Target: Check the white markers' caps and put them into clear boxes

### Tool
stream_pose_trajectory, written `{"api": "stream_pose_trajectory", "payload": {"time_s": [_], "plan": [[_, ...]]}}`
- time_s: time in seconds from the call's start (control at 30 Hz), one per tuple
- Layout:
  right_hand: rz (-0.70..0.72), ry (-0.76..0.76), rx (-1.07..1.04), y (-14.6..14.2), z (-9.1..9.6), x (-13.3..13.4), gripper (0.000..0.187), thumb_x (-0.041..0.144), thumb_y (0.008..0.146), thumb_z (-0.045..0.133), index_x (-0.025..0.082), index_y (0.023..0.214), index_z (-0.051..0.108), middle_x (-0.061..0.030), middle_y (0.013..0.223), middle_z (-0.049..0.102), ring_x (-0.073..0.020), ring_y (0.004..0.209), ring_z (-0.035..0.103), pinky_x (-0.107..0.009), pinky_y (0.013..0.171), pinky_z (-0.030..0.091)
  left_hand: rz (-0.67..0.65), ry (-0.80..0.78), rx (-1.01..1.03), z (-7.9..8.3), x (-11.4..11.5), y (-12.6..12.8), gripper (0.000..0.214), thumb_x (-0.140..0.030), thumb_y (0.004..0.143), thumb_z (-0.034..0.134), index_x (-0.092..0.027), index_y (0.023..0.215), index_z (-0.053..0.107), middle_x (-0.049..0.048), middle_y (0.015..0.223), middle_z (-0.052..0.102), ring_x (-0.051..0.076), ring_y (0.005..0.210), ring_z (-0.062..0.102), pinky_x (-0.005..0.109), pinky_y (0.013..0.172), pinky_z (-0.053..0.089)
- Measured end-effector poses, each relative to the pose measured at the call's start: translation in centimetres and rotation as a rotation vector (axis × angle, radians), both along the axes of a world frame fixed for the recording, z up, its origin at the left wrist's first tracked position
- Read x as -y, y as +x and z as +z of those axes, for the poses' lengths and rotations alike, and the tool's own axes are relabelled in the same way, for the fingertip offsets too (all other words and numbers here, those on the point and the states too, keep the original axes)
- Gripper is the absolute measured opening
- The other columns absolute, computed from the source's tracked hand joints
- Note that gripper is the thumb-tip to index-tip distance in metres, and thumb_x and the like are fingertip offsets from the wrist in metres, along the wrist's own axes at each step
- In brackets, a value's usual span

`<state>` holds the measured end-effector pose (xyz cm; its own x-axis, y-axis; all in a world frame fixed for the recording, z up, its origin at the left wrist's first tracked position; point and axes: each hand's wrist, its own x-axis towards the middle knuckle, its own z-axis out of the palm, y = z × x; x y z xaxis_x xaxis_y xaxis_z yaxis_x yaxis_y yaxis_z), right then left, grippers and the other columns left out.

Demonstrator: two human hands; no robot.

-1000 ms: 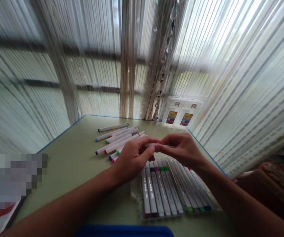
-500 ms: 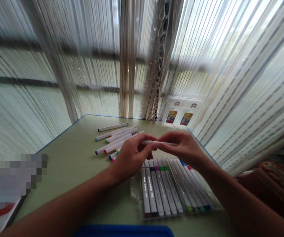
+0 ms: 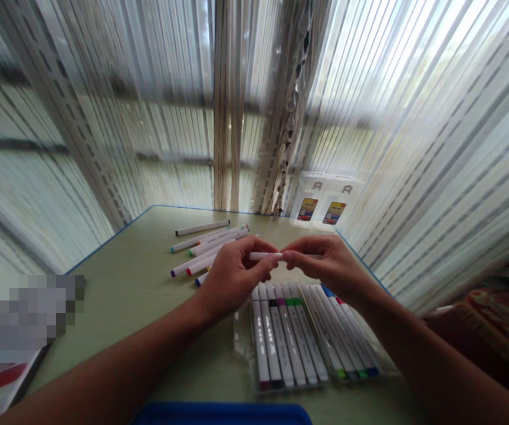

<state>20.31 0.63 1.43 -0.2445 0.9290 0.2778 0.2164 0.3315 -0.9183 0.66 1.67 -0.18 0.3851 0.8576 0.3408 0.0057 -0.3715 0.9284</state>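
Note:
A white marker [image 3: 260, 256] lies level between both hands, above the table. My left hand [image 3: 240, 268] pinches it with thumb and fingers near its middle. The fingertips of my right hand [image 3: 320, 257] are closed on its right part, close to the left thumb. Left of the hands lies a loose pile of white markers [image 3: 214, 245] with coloured ends, partly hidden by my left hand. Just below the hands, two clear cases [image 3: 254, 381] hold rows of white markers [image 3: 287, 342] with coloured bands.
Two clear plastic lids with labels [image 3: 307, 209] stand at the far right edge of the pale green table [image 3: 121, 283]. A blue tray edge [image 3: 223, 410] shows at the bottom. String curtains [image 3: 170, 118] hang behind. At the left is a partly blurred flat item [image 3: 6, 378].
My right fingertips have shifted along the marker toward the left hand. My left fingers have loosened slightly, and more of the marker's left end shows. The markers in the cases have stayed put.

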Motion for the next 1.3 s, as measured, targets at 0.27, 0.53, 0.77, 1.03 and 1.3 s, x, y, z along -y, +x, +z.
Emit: {"api": "stream_pose_trajectory", "payload": {"time_s": [0.27,0.53,0.77,1.03,1.3], "plan": [[-0.039,-0.075,-0.03,0.2,0.0,-0.1,0.022,0.034,0.077,0.078,0.013,0.083,0.078,-0.0037,0.066,0.069,-0.006,0.047,0.043,-0.02,0.042,0.028,0.001,-0.057,0.093,-0.2,-0.4,0.2,0.021,-0.027,0.092,0.056,-0.01,0.092,0.067,0.0044,0.073,0.068,0.011,0.057,0.061,0.024,0.055,0.051],[-0.056,0.007,0.082,-0.2,0.3,0.2,0.022,0.036,0.07,0.084,0.016,0.077,0.078,-0.0041,0.072,0.073,-0.0132,0.064,0.063,-0.023,0.059,0.048,-0.006,-0.017,-0.048,-0.1,0.1,0.0,0.024,-0.032,0.085,0.069,-0.01,0.095,0.072,0.0017,0.065,0.063,0.011,0.057,0.058,0.02,0.051,0.045],[-0.043,-0.065,-0.025,0.3,-0.2,-0.2,0.027,0.041,0.077,0.079,0.015,0.084,0.078,-0.0031,0.064,0.068,-0.0061,0.045,0.043,-0.02,0.04,0.03,0.005,-0.036,0.008,0.1,-0.1,0.2,0.022,-0.032,0.088,0.066,-0.011,0.093,0.07,0.0005,0.067,0.062,0.01,0.055,0.057,0.021,0.052,0.045],[0.01,-0.111,-0.199,0.6,-0.8,-0.6,0.024,0.036,0.079,0.079,0.016,0.092,0.079,-0.0037,0.065,0.069,-0.0052,0.043,0.042,-0.02,0.039,0.028,0.046,-0.081,0.118,-0.4,-0.5,0.0,0.021,-0.033,0.091,0.06,-0.013,0.093,0.067,-0.0013,0.064,0.059,0.01,0.053,0.054,0.023,0.053,0.043],[0.057,-0.137,-0.313,0.5,-0.2,-0.4,0.022,0.034,0.078,0.077,0.016,0.09,0.079,-0.005,0.066,0.071,-0.0062,0.042,0.046,-0.021,0.038,0.028,0.058,-0.136,0.211,0.0,-0.6,0.0,0.016,-0.029,0.086,0.063,-0.013,0.085,0.065,-0.0026,0.06,0.055,0.01,0.051,0.051,0.024,0.054,0.041]]}}
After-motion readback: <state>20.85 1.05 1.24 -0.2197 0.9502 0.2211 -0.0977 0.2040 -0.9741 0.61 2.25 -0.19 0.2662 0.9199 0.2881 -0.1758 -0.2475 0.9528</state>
